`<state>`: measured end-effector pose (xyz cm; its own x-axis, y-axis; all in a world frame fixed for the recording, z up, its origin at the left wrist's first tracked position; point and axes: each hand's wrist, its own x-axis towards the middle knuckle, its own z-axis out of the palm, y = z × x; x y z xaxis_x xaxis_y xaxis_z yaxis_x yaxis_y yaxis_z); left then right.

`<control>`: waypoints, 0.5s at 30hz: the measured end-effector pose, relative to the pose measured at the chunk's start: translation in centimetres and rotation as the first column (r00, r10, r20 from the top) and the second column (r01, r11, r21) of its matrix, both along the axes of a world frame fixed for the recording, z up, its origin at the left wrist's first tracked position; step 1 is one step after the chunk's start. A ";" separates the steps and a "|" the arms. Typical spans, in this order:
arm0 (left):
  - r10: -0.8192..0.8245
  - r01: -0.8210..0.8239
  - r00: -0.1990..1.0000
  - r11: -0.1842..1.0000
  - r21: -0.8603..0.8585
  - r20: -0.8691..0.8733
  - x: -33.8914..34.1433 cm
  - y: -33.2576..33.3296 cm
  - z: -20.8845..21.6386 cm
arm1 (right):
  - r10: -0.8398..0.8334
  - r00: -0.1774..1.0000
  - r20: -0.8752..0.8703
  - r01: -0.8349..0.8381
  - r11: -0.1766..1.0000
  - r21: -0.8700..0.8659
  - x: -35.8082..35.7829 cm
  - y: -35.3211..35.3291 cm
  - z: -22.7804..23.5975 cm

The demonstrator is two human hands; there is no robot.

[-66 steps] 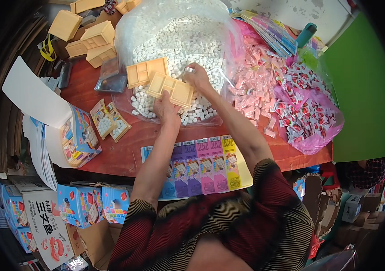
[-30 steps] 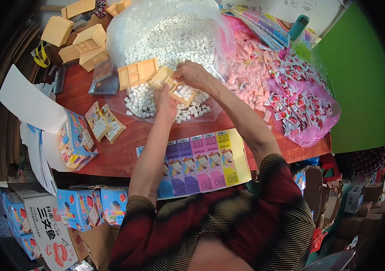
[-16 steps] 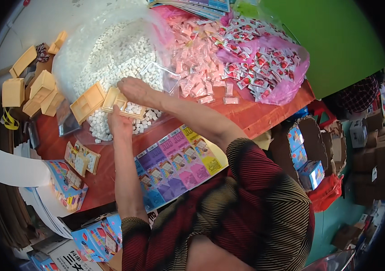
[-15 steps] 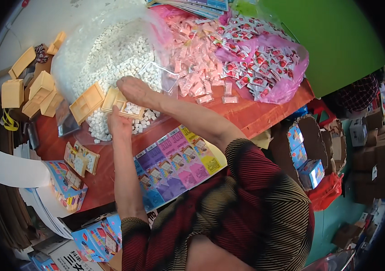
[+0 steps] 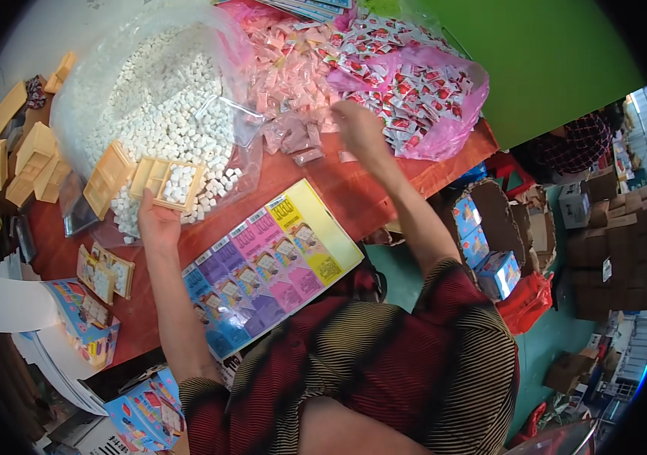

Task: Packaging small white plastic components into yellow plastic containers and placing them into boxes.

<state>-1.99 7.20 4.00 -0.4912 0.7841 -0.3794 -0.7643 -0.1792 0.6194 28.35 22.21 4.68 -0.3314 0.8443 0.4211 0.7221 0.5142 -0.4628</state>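
My left hand [image 5: 159, 226] grips a cream-yellow divided tray [image 5: 158, 179] by its near edge, above the table. White marshmallow-like cubes [image 5: 180, 182] fill one of its compartments; the others look bare. Under and behind the tray spreads a large clear plastic bag of the same white pieces [image 5: 187, 83]. My right hand [image 5: 363, 135] is over the border between a heap of small pink packets [image 5: 293, 68] and a pile of white sachets with red strawberry prints [image 5: 407, 91]. Its fingers are blurred, and whether they hold anything is unclear.
Another cream-yellow tray [image 5: 107, 180] leans beside the bag, and several more [image 5: 34, 152] stand at the far left. A colourful printed sheet [image 5: 270, 265] lies along the near table edge. Filled trays [image 5: 105, 271] rest at left. An open carton [image 5: 501, 220] with blue boxes stands right.
My right hand has left the tray and swung right to the packets and sachets. My left hand still holds the tray. The whole view has shifted slightly, so the tabletop appears farther left.
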 end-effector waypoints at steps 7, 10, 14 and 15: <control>-0.014 0.014 1.000 0.999 -0.048 -0.014 0.7 -0.5 0.3 | -0.034 0.865 0.501 -0.096 0.969 0.230 7.7 3.4 -3.0; 0.019 -0.020 1.000 0.997 -0.075 -0.008 1.6 -0.5 1.0 | -0.090 0.830 0.551 -0.126 0.931 0.341 7.4 3.3 -2.6; 0.018 -0.020 0.999 0.997 -0.070 -0.032 1.9 -1.2 1.3 | -0.036 0.897 0.441 -0.100 0.954 0.283 6.6 1.1 -0.7; -0.006 0.005 1.000 0.999 -0.049 -0.026 2.0 -1.3 1.2 | 0.175 0.920 0.351 -0.200 0.979 0.035 6.6 0.7 -1.2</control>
